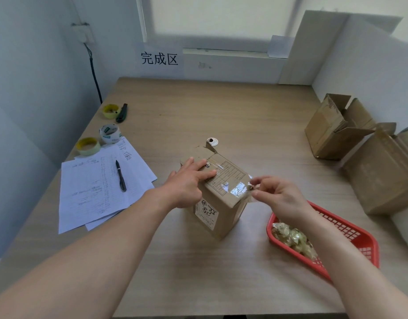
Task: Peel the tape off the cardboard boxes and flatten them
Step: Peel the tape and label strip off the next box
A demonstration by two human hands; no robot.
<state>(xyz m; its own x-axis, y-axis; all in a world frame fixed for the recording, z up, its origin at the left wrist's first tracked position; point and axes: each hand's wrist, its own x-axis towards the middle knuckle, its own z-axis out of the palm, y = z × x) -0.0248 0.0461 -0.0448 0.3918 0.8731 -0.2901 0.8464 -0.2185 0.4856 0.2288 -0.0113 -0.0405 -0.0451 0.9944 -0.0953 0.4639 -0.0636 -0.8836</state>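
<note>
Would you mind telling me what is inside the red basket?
The red basket holds a crumpled wad of peeled tape. The right forearm covers part of it, so anything underneath cannot be seen.

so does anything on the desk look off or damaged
Only small things. The box being worked on has a torn, lifted flap at its far corner, and the tape the right hand pinches is wrinkled. The left hand presses on the top. Nothing has spilled.

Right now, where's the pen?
Head view, left side of the table: the pen lies on the sheets of paper, just left of the left hand.
</note>
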